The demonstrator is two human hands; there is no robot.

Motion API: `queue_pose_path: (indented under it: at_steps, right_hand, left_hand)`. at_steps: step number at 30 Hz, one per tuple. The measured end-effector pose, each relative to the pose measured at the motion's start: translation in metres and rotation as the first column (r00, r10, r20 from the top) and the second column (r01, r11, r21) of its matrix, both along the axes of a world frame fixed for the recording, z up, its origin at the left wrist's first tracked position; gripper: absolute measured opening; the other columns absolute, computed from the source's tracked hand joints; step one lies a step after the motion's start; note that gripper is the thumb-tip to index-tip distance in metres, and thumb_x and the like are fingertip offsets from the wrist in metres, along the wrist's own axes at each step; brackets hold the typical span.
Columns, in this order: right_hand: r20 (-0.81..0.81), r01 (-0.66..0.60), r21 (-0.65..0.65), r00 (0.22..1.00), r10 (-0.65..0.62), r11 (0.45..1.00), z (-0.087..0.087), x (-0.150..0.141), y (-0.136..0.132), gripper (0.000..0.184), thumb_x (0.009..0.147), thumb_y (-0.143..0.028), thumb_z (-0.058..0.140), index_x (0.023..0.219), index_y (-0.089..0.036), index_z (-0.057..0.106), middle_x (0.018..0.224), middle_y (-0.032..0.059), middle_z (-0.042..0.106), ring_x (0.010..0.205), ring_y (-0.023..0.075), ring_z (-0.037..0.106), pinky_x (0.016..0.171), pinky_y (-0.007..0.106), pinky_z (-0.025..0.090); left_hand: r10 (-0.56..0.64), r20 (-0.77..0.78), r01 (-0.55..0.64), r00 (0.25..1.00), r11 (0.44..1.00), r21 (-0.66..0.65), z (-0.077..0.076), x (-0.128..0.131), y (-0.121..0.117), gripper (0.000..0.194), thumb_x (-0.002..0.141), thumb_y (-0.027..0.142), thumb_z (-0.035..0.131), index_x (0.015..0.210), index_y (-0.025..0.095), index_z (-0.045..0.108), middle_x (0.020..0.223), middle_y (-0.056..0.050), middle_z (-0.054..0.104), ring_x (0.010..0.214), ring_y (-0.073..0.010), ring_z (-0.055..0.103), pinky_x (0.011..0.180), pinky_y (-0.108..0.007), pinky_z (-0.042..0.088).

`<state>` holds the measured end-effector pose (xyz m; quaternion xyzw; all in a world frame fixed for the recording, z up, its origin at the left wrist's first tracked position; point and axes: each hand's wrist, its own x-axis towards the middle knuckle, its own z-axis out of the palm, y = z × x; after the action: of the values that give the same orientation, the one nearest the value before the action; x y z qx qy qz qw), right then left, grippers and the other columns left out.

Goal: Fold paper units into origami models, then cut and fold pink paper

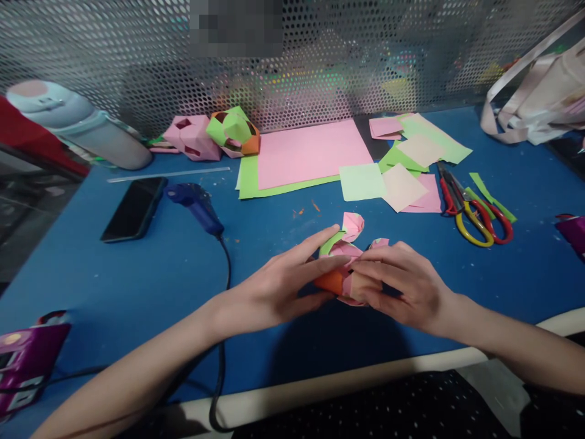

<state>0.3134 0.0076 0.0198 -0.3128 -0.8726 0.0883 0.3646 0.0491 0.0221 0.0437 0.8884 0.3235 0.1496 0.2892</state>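
Observation:
Between both hands, just above the blue table, is a folded paper model (343, 250) in pink, green and orange. My left hand (287, 280) grips it from the left, with fingers along its top and thumb side below. From the right, my right hand (406, 283) pinches its front part, fingertips pressed close together near the middle. The fingers cover much of the model, so its full shape is hidden. Pink curled pieces stick up at its far side, and an orange face shows beneath my left fingers.
Beyond the hands lie pink and green sheets (315, 152), small paper squares (363, 182), and red- and yellow-handled scissors (475, 222). Two folded paper balls (194, 137) stand at the back. Leftward are a blue glue gun (196, 207) with its cord, a phone (134, 209) and a bottle (86, 125).

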Motion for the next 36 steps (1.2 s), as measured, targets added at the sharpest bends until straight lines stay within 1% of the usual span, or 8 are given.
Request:
queue_pose_path:
  at_steps: [5,10,17,22,26,31,33,36]
  right_hand:
    - [-0.003,-0.005,0.007,1.0,0.005,1.0,0.002,0.0,-0.001,0.02,0.096,-0.028,0.057,0.112,-0.019,0.066,0.106,0.0095,0.072,0.092,0.0195,0.071,0.078,0.035,0.059]
    - [-0.027,-0.035,0.02,0.999,0.035,0.999,0.002,-0.001,-0.001,0.023,0.097,-0.025,0.055,0.115,-0.014,0.064,0.107,0.0126,0.071,0.094,0.0191,0.071,0.08,0.031,0.062]
    - [-0.043,-0.08,0.016,0.996,0.08,0.997,0.006,-0.008,0.001,0.018,0.099,-0.021,0.052,0.115,-0.017,0.059,0.097,0.0064,0.071,0.086,0.0136,0.069,0.079,0.024,0.061]
    - [-0.051,-0.07,0.031,0.996,0.071,0.997,0.002,-0.007,0.0,0.026,0.098,-0.023,0.055,0.123,-0.018,0.056,0.111,0.0106,0.069,0.102,0.0176,0.068,0.088,0.03,0.061]
    - [-0.069,-0.077,-0.001,0.995,0.077,0.997,-0.004,-0.004,-0.002,0.037,0.097,-0.024,0.056,0.133,-0.017,0.052,0.117,0.0137,0.067,0.109,0.0195,0.066,0.093,0.033,0.059]
    - [-0.156,-0.159,-0.092,0.977,0.143,0.983,0.004,0.006,-0.001,0.043,0.096,-0.024,0.056,0.136,-0.011,0.05,0.127,0.0192,0.061,0.121,0.0238,0.06,0.1,0.037,0.055]
    - [-0.19,-0.152,-0.159,0.974,0.121,0.975,0.01,0.015,0.004,0.038,0.096,-0.021,0.055,0.134,-0.014,0.053,0.125,0.0165,0.063,0.116,0.0214,0.063,0.093,0.033,0.057]
    - [-0.139,0.003,-0.228,0.99,-0.036,0.974,0.017,0.032,0.019,0.027,0.096,-0.017,0.054,0.123,-0.018,0.062,0.119,0.0118,0.067,0.109,0.0192,0.066,0.09,0.032,0.057]
  left_hand:
    - [-0.011,-0.03,0.013,0.999,0.997,0.073,-0.004,0.002,-0.001,0.071,0.088,0.024,0.065,0.151,0.038,0.036,0.166,0.001,0.018,0.148,-0.0351,0.032,0.118,-0.051,0.039]
    - [0.039,0.009,-0.039,0.999,0.994,0.106,-0.012,0.006,-0.005,0.071,0.089,0.029,0.063,0.153,0.037,0.033,0.166,-0.002,0.019,0.147,-0.0369,0.032,0.117,-0.056,0.04]
    - [0.064,0.026,-0.068,0.998,0.987,0.145,-0.013,0.013,-0.012,0.069,0.091,0.028,0.062,0.154,0.03,0.033,0.164,-0.01,0.024,0.147,-0.0357,0.032,0.116,-0.055,0.04]
    - [0.073,0.065,-0.085,0.995,0.978,0.191,-0.013,0.016,-0.015,0.066,0.091,0.026,0.062,0.152,0.026,0.036,0.16,-0.016,0.03,0.145,-0.0371,0.036,0.113,-0.057,0.043]
    - [0.063,0.144,-0.098,0.987,0.964,0.248,-0.011,0.02,-0.019,0.062,0.092,0.023,0.062,0.149,0.02,0.039,0.155,-0.02,0.037,0.142,-0.0341,0.041,0.113,-0.053,0.044]
    - [0.114,0.144,-0.145,0.983,0.964,0.223,-0.006,0.019,-0.021,0.062,0.092,0.029,0.064,0.148,0.019,0.04,0.154,-0.02,0.038,0.143,-0.0332,0.04,0.114,-0.051,0.044]
    - [0.136,0.107,-0.153,0.985,0.972,0.176,-0.001,0.018,-0.02,0.062,0.092,0.033,0.064,0.148,0.021,0.04,0.156,-0.018,0.037,0.143,-0.0336,0.041,0.113,-0.05,0.045]
    - [0.177,0.08,-0.184,0.981,0.977,0.103,0.005,0.016,-0.017,0.057,0.093,0.035,0.062,0.146,0.024,0.041,0.156,-0.016,0.037,0.142,-0.0336,0.041,0.112,-0.051,0.045]
